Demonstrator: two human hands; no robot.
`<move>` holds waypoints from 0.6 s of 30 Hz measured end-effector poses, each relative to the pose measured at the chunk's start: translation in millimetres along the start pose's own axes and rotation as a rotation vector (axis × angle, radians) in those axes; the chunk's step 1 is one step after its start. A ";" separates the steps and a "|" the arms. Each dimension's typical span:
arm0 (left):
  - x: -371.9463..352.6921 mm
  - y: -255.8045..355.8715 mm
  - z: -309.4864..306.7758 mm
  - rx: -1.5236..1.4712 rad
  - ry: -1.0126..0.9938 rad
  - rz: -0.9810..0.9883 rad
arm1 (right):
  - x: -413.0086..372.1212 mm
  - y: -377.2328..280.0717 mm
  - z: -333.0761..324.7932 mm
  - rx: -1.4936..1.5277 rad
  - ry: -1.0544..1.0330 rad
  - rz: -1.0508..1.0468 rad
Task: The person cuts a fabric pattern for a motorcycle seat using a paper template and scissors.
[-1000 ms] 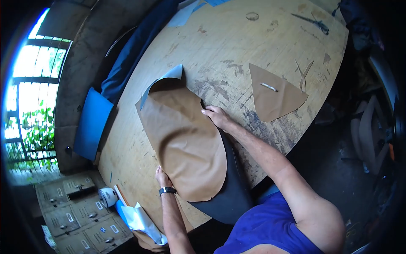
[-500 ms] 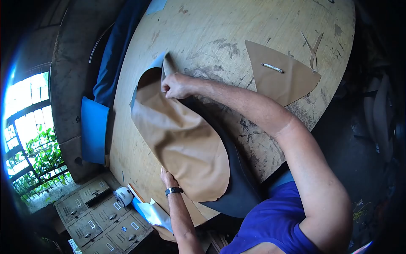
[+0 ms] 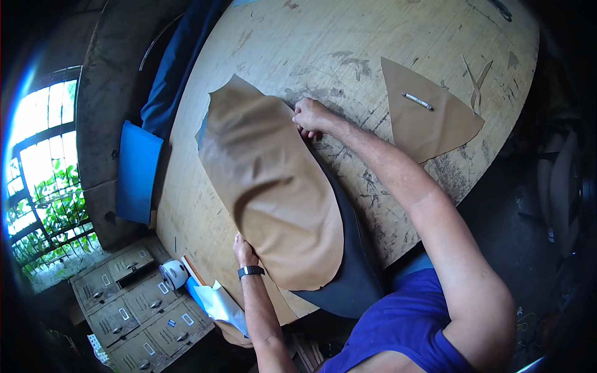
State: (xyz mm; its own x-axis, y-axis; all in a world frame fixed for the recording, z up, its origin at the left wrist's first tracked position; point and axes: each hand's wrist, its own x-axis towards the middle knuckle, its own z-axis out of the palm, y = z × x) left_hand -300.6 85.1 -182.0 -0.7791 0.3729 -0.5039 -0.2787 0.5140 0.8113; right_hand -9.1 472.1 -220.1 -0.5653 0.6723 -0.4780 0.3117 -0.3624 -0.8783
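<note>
A large tan leather piece (image 3: 273, 193) lies over a black piece (image 3: 357, 261) on the wooden table, with soft wrinkles across its middle. My right hand (image 3: 309, 118) pinches the tan piece's upper right edge, fingers bent together. At the lower left edge, my left hand (image 3: 244, 250), with a dark band on the wrist, grips the leather; its fingertips are partly hidden. A bit of blue material (image 3: 202, 132) shows under the upper left edge.
To the right lies a smaller tan piece (image 3: 413, 133) with a pen (image 3: 417, 101) on it. Thin strips (image 3: 476, 84) lie beyond it, and scissors (image 3: 500, 9) at the top. A blue sheet (image 3: 140, 171) and metal drawers (image 3: 140, 304) stand left.
The folded-back upper end of the tan leather is now laid out flat upward. My right hand has moved right along its edge. The view has shifted slightly.
</note>
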 end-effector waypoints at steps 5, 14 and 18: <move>-5.0 4.2 2.7 -0.010 -0.016 0.012 | -9.2 -10.5 0.6 -0.072 0.044 0.012; 6.4 -16.8 10.4 -0.109 0.091 0.102 | -0.9 6.2 1.9 -0.037 0.170 0.016; 2.4 -15.9 17.3 -0.311 0.058 0.046 | 0.7 4.4 3.3 -0.073 0.133 0.018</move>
State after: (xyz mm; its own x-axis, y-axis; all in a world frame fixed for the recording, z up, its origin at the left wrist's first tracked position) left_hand -288.3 91.3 -201.3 -0.8229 0.3411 -0.4545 -0.3943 0.2333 0.8889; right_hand -10.7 468.8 -224.3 -0.4541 0.7476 -0.4847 0.3785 -0.3306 -0.8645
